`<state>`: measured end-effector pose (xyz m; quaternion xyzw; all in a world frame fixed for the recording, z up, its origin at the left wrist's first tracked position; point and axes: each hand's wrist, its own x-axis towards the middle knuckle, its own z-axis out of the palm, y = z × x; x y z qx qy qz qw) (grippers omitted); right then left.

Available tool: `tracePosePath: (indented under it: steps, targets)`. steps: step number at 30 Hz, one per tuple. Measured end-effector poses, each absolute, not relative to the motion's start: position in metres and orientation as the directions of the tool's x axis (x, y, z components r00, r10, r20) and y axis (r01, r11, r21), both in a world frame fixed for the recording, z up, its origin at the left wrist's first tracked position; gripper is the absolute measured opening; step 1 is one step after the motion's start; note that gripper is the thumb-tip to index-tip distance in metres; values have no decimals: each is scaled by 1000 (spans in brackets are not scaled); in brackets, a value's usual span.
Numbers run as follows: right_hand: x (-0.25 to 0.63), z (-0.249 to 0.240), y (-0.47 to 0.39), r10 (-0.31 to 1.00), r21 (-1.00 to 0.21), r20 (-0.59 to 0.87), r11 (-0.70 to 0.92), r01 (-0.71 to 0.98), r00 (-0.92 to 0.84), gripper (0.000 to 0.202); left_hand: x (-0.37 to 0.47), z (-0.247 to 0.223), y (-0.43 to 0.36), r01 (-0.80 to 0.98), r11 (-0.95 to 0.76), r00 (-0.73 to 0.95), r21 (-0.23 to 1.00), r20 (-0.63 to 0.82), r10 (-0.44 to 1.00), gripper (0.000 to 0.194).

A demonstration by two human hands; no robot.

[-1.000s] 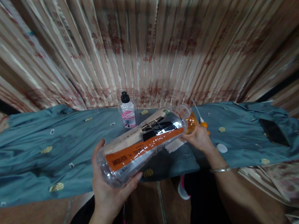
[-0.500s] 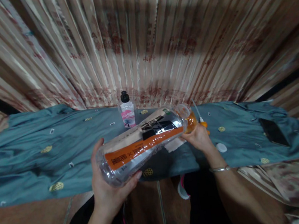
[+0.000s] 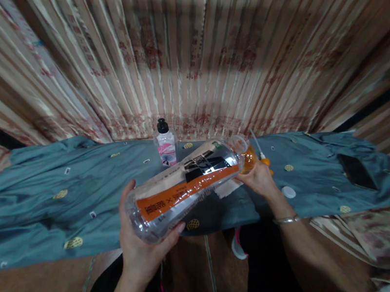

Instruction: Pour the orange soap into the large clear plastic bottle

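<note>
My left hand is wrapped round the base of a large clear plastic bottle with an orange and black label. The bottle lies tilted on its side in the air, its neck toward the right. My right hand grips a small see-through amber bottle at the large bottle's mouth; where the two openings meet cannot be made out. Just beyond that hand lies an orange pump head with a white tube, partly hidden by my fingers. A white cap rests on the cloth near my right wrist.
A clear bottle with a black cap and pink label stands at the back. At the right lies a dark phone. Some white paper is under the large bottle. The teal cloth covers the narrow table, with a pleated curtain behind.
</note>
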<state>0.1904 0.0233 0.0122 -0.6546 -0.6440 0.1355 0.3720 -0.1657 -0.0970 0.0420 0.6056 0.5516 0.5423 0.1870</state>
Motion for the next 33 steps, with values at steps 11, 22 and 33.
tracePosePath:
  steps: [11,22,33]
  targets:
    - [189,14,23,943,-672,304,110,732,138,78,-165,38,-99,442,-300,-217,845,426,878,117]
    - [190,9,24,937,-677,319,117,726,146,80,-164,43,-98,426,-290,-228,857,412,882,117]
    - [189,12,24,936,-682,313,103,724,161,79,-159,46,-99,451,-329,-225,830,462,858,114]
